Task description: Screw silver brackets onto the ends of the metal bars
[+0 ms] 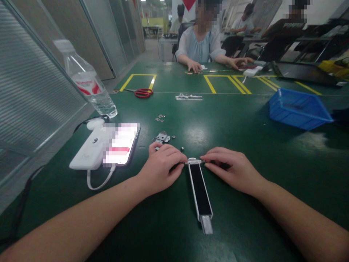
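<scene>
Nearest the camera, the person's left hand (160, 169) and right hand (231, 170) come in from either side over the green table (245, 222), their fingertips meeting at a small silver fitting (194, 161). The grip of each hand is closed, pinching that fitting from its own side. The fitting sits at the far end of a metal-framed black strip (200, 191), which lies flat on the table and runs straight back toward the person, its near end a bare metal channel. Just beyond the left hand lies a metal hinge bracket (162, 137), with a small dark part (181, 149) between it and the right hand's fingers. Further on is a little scatter of small metal washers (160, 117). To the left, a white power bank (88, 149) marked with a number sits beside a smartphone (121, 143), its screen lit and blurred out, with a short white cable (98, 182) looping from them. Past these stand a plastic water bottle (85, 80) and, further along, red-handled scissors (143, 93) and crumpled silver scraps (188, 96). A blue plastic tray (298, 109) sits to the right. At the far side of the table, a seated co-worker's hands (194, 66) rest on thin strips of material.
</scene>
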Demonstrator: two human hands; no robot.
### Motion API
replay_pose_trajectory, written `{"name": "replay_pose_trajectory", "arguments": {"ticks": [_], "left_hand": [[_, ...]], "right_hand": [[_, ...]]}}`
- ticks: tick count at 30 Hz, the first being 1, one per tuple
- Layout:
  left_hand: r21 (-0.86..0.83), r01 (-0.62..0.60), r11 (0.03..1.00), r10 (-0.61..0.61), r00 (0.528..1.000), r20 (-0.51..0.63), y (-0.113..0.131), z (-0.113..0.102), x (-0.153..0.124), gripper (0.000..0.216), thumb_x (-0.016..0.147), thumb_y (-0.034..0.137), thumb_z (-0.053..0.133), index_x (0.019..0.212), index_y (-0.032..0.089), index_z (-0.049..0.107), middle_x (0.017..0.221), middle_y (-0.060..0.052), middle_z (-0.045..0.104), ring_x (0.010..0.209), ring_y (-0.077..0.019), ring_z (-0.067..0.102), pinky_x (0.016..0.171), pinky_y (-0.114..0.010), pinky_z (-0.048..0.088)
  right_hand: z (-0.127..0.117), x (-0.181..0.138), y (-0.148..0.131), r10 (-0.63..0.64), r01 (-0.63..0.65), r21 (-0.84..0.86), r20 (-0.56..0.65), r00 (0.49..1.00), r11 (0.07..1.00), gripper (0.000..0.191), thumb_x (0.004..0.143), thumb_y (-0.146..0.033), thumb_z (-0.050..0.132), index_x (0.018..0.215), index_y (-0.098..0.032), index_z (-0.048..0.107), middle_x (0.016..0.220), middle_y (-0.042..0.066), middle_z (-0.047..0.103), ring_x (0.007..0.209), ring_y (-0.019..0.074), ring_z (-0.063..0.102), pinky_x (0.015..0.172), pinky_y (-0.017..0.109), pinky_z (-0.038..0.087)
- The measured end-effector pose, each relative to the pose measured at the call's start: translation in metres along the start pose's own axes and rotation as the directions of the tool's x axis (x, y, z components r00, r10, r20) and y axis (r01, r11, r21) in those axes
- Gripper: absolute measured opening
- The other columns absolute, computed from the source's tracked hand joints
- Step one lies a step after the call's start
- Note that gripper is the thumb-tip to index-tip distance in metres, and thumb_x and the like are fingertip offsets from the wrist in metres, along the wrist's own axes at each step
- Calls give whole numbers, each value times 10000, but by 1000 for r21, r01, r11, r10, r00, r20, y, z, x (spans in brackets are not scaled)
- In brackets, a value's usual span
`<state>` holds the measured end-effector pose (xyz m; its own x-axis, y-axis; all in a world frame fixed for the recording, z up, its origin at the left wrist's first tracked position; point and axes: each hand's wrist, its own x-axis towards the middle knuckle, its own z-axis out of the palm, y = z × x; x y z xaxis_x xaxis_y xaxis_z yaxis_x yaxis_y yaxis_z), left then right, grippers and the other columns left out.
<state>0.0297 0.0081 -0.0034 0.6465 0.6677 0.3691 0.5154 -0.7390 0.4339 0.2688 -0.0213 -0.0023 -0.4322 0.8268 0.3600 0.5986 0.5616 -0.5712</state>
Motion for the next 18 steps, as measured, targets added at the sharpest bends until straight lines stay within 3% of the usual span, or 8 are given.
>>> {"name": "replay_pose_trajectory", "arguments": {"ticks": [9,18], "left_hand": [[-7,-14,1000,14,1000,-17,-1,0,0,159,860,147,518,914,243,632,926,24,718,938,-185,610,922,-412,194],[-3,-9,1000,9,1000,-4,-1,0,0,158,859,144,520,916,241,631,925,21,717,939,-192,609,924,-421,202]], "right_hand": [[0,0,-2,-23,22,-15,-27,999,1000,183,868,-132,569,972,-188,709,896,66,722,777,152,671,668,271,564],[0,0,-3,-25,22,-48,-46,999,999,160,852,-145,592,940,-196,717,867,55,725,684,136,648,595,253,547]]}}
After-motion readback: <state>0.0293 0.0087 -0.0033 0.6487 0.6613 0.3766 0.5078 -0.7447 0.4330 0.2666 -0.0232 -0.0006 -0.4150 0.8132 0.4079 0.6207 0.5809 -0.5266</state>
